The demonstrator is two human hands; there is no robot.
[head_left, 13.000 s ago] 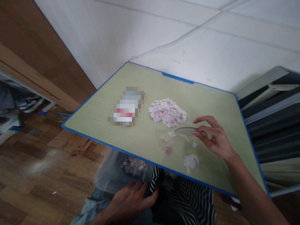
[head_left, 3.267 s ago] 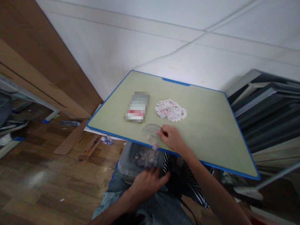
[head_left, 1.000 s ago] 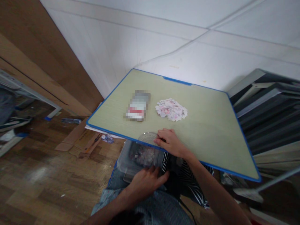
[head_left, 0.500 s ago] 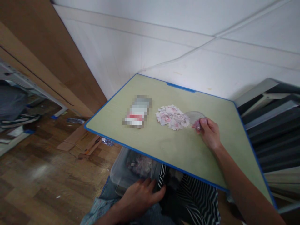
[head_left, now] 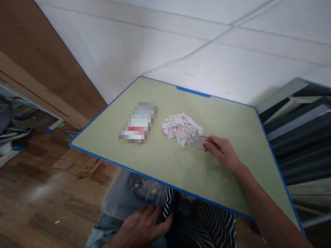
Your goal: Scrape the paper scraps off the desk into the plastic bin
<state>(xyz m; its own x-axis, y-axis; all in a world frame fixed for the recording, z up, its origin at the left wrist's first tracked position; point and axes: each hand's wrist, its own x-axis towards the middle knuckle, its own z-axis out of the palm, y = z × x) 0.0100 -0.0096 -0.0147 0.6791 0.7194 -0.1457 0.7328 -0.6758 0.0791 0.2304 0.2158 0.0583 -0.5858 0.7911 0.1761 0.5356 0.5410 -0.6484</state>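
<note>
My right hand [head_left: 219,150] is closed on the edge of a clear, rounded, shallow piece of plastic [head_left: 197,142]; its exact kind I cannot make out. The piece tilts over the near right side of a pile of small pinkish-white paper scraps [head_left: 178,127]. Both are at a pale green tabletop [head_left: 155,156] with a blue rim. Below the table's near edge, my left hand [head_left: 143,224] lies palm down, fingers loosely stretched and thumb apart. Beside it is a clear plastic bin [head_left: 113,196] with more scraps [head_left: 147,189] inside, partly under the table.
A blurred-out flat item with a red band [head_left: 138,124] lies left of the pile. Behind the table is a white wall [head_left: 160,41]. Dark folded frames [head_left: 300,137] lean at the right. Flattened cardboard [head_left: 77,163] is on the wooden floor. Striped cloth [head_left: 217,220] covers my lap.
My right hand has moved left and slightly down, bringing the clear plastic piece over the pile's near edge. The view has shifted a little; my left hand stays beside the bin.
</note>
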